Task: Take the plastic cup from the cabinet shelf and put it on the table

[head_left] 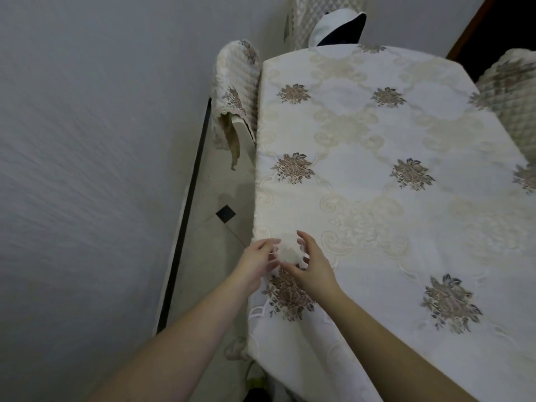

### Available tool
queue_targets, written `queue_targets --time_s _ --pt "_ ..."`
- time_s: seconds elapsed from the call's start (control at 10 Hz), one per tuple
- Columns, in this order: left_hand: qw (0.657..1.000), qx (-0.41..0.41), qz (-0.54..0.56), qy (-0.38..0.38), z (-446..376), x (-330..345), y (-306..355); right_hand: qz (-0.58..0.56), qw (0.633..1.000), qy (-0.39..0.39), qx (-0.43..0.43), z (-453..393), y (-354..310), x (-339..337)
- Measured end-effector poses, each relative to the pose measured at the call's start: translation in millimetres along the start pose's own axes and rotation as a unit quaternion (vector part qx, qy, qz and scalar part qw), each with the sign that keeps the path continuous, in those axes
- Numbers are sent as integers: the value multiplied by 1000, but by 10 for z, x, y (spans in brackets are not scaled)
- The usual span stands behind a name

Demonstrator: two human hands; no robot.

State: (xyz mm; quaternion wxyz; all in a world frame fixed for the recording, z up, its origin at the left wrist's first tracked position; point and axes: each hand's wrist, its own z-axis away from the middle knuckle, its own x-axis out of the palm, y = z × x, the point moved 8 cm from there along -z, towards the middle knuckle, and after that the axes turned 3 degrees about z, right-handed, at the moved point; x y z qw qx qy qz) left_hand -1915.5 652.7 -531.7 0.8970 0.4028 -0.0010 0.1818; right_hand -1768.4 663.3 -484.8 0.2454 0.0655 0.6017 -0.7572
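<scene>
A clear plastic cup [288, 252] stands at the near left edge of the table [377, 198], which is covered by a cream cloth with flower patterns. Both hands flank the cup. My left hand [258, 261] is at its left side, fingers curved toward it. My right hand [311, 264] curls around its right side, thumb and fingers spread. The cup is see-through and blurred, so I cannot tell whether the fingers touch it. No cabinet is in view.
A grey wall [87, 140] runs along the left, with a narrow strip of tiled floor [214, 204] between it and the table. Chairs with quilted covers stand at the left [237, 91], at the far end [316, 21] and at the right [510, 91].
</scene>
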Motion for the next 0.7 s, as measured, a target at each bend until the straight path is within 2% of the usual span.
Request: queue_targets --time_s 0.4,0.7 --pt "1000 -11 20 -22 -98 176 -49 32 999 19 13 -44 56 -189" --pt "999 20 -38 8 42 -23 36 67 997 24 9 115 -27 -336"
